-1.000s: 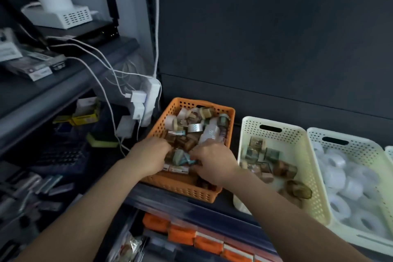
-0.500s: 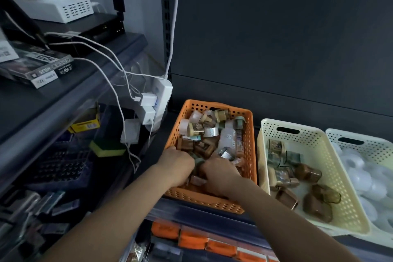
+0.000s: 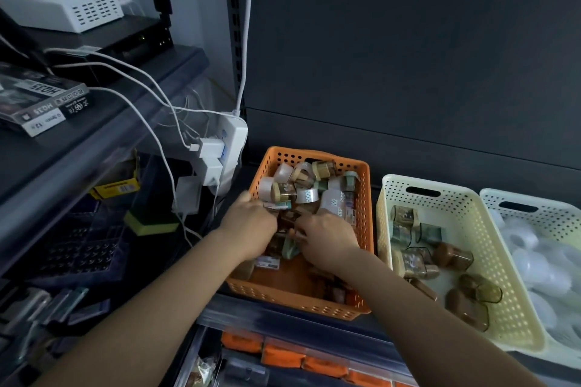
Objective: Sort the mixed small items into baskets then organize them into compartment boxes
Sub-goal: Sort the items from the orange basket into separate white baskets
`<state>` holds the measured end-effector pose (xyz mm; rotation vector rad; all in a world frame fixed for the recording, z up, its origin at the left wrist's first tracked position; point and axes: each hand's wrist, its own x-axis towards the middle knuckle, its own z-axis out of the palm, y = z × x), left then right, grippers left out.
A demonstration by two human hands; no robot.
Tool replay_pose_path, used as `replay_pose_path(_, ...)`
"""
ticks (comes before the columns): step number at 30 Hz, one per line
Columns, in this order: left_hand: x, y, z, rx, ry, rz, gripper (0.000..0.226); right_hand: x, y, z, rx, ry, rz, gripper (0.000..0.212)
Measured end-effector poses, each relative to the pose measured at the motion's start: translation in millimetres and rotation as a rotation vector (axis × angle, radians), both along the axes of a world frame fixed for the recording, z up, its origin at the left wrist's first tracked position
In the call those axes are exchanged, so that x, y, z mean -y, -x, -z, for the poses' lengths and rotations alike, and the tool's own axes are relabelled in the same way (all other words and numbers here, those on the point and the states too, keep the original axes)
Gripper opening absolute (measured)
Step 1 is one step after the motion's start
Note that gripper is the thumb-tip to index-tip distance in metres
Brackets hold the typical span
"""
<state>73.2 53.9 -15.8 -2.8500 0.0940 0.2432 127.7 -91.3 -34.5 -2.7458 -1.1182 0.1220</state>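
Both hands are reaching down into the orange basket [image 3: 367, 214], which is sitting on a dark ledge against the back wall. The left hand [image 3: 248, 223] is lying over the basket's left wall, knuckles up, its fingers dipping into the heap of small tape rolls [image 3: 301, 195]. It is blurred, so I cannot tell whether it is gripping anything. The right hand [image 3: 327, 239] is resting in the middle of the basket, just beside the left one. Its fingers are curling down and to the left among the rolls, and a greenish roll [image 3: 290, 250] is lying right under its fingertips. Whether the fingers are pinching that roll or only touching it is not visible. Most of the rolls are piling up at the far end of the basket, beyond both hands, while a few are lying along the near wall under the right wrist.

Just to the right, a cream basket [image 3: 471, 207] is holding brown and patterned rolls [image 3: 408, 229], and touching its right side a white basket [image 3: 534, 207] is holding white rolls [image 3: 528, 248]. A white power strip [image 3: 234, 148] with plugged-in chargers is hanging to the left of the orange basket. Below the ledge, a clear box with orange pieces [image 3: 283, 355] is showing.
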Motion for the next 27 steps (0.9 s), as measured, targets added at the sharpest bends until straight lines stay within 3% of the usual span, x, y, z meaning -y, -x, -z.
replay_pose_path(4,5.1,-3.4,8.9,-0.126,-0.060,-0.041,0.016,-3.0,2.6,0.3,0.055,0.069,-0.066,0.017)
replay_pose_path(7,9.4,-2.8,10.8,-0.196,-0.096,-0.060,0.039,-2.9,-0.7,0.2,0.017,0.099,-0.081,0.017)
replay_pose_path(9,12.9,0.5,16.5,-0.169,-0.148,-0.042,0.042,-1.6,-5.6,-2.5,-0.042,0.106,-0.093,0.018)
replay_pose_path(13,18.6,5.9,25.3,-0.085,-0.160,-0.026,0.020,2.3,-11.7,-4.3,-0.199,0.109,-0.137,0.024)
replay_pose_path(17,21.2,7.8,30.6,-0.121,-0.106,-0.024,0.039,4.0,-12.7,-6.5,-0.312,0.240,-0.188,0.025)
replay_pose_path(19,18.4,8.5,31.6,-0.096,-0.049,-0.018,0.038,4.9,-14.4,-10.3,-0.353,0.259,-0.186,0.029)
replay_pose_path(22,13.1,8.8,31.2,-0.024,0.071,-0.061,0.024,4.7,-13.4,-12.5,-0.302,0.194,-0.127,0.023)
replay_pose_path(25,14.5,10.1,31.2,-0.027,0.069,-0.081,0.031,1.1,-8.8,-10.4,-0.156,0.187,-0.084,0.019)
replay_pose_path(27,17.0,11.1,31.4,-0.023,0.066,-0.086,0.032,-1.5,-7.9,-8.6,-0.166,0.227,-0.104,0.019)
